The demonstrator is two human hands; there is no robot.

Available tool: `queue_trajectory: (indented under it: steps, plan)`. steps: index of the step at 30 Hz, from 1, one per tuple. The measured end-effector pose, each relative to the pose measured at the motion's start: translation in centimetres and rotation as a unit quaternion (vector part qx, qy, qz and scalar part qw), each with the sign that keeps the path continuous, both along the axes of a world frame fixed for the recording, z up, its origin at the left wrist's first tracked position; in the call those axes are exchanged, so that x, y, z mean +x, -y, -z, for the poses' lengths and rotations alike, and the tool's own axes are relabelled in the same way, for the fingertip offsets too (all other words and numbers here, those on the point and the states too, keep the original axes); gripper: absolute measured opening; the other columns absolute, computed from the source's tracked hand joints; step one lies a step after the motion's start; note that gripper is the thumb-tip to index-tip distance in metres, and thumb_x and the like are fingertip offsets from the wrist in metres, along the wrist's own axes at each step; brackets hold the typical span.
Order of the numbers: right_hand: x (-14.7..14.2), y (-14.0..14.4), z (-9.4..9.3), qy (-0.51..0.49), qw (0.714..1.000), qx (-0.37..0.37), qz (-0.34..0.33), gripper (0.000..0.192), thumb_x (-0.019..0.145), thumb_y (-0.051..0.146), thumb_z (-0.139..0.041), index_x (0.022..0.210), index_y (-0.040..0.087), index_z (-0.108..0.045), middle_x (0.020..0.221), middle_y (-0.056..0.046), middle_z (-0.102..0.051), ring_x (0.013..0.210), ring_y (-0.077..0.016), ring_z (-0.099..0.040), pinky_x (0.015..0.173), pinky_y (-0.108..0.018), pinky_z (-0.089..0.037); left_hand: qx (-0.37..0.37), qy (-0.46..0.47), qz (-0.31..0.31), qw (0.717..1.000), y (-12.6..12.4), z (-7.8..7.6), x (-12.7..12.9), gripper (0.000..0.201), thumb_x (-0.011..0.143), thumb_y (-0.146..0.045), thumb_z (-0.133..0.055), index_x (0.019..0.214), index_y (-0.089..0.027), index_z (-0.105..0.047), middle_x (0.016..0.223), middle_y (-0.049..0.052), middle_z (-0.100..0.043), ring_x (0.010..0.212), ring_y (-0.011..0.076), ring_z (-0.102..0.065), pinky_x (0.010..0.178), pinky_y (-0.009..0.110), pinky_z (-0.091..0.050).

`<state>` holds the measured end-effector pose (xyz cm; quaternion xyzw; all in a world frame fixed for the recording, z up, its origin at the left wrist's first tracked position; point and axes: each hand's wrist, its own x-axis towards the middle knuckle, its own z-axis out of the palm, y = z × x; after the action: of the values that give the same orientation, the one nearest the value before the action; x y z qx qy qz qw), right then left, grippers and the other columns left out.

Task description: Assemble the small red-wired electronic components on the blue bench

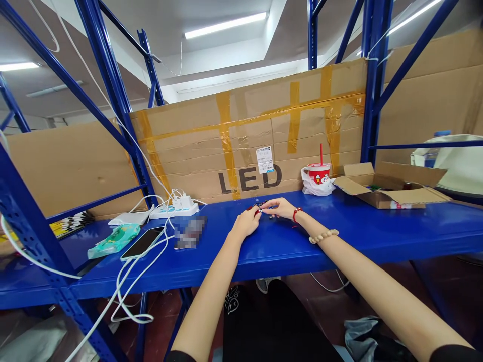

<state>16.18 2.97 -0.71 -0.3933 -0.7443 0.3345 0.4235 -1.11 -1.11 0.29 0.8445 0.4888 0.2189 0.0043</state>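
Observation:
Over the blue tabletop, my two hands meet at the fingertips. My left hand is closed on a small red and dark object, too tiny and too covered by the fingers to name. From the right, my right hand reaches its pinched fingertips to the same spot; what they grip, if anything, is hidden. A few small dark bits lie on the table just behind and beneath the hands. On my right wrist are a red string bracelet and a beaded bracelet.
To the left lie a phone, a teal packet, white cables and a power strip. At the right stand a red cup with a straw and an opened cardboard box. A taped cardboard panel closes the back.

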Motion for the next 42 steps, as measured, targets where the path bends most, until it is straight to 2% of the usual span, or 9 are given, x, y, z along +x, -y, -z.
queue_trajectory:
  steps: [6,22,29,33,37,42]
  plan:
    - [-0.01,0.01,0.14,0.007,1.000,-0.009,-0.007,0.045,0.059,0.044,-0.067,0.092,0.013,-0.067,0.074,-0.005,-0.065,0.047,-0.0051,-0.048,0.038,-0.017,-0.033,-0.007,-0.002,0.000,1.000,0.05,-0.03,0.05,0.028,0.087,-0.030,-0.032,0.108,-0.026,-0.050,0.106,0.004,-0.061,0.096,0.0205,-0.056,0.080,0.031,-0.043]
    - [-0.26,0.49,0.05,0.021,0.999,-0.021,0.030,0.046,0.053,0.045,-0.070,0.089,0.016,-0.069,0.069,-0.003,-0.063,0.049,-0.0061,-0.048,0.039,-0.017,-0.035,-0.007,-0.004,-0.006,1.000,0.04,0.31,0.07,0.031,0.087,-0.034,-0.031,0.111,-0.026,-0.049,0.106,0.005,-0.061,0.098,0.0230,-0.056,0.080,0.034,-0.043]
    - [-0.28,0.62,-0.12,0.003,0.999,-0.030,0.025,0.045,0.051,0.043,-0.071,0.085,0.013,-0.069,0.061,-0.002,-0.061,0.047,-0.0059,-0.046,0.041,-0.019,-0.035,-0.027,0.009,-0.008,1.000,-0.25,0.61,0.01,0.032,0.090,-0.034,-0.024,0.112,-0.028,-0.046,0.106,0.003,-0.060,0.099,0.0221,-0.055,0.081,0.036,-0.043]
    - [-0.18,0.42,-0.02,0.010,1.000,0.002,0.028,0.041,0.050,0.045,-0.071,0.075,0.013,-0.068,0.057,-0.001,-0.059,0.047,-0.0071,-0.047,0.041,-0.020,-0.035,-0.038,0.027,0.026,0.999,-0.19,0.72,-0.15,0.031,0.090,-0.035,-0.025,0.112,-0.027,-0.046,0.104,0.004,-0.060,0.096,0.0203,-0.056,0.080,0.032,-0.044]
    - [-0.09,0.25,0.13,0.027,0.999,0.022,0.036,0.037,0.051,0.045,-0.071,0.067,0.012,-0.067,0.051,0.000,-0.056,0.044,-0.0068,-0.045,0.041,-0.020,-0.036,-0.039,0.036,0.065,0.997,-0.20,0.89,-0.24,0.027,0.089,-0.033,-0.029,0.103,-0.023,-0.050,0.101,0.004,-0.060,0.093,0.0179,-0.056,0.082,0.029,-0.043]
    - [0.14,0.06,0.30,0.043,0.998,0.011,0.034,0.039,0.055,0.049,-0.068,0.071,0.014,-0.070,0.050,0.000,-0.055,0.043,-0.0061,-0.043,0.040,-0.019,-0.035,-0.027,0.014,0.043,0.999,0.02,0.91,-0.05,0.027,0.090,-0.033,-0.028,0.103,-0.023,-0.049,0.102,0.004,-0.059,0.094,0.0191,-0.056,0.082,0.031,-0.043]
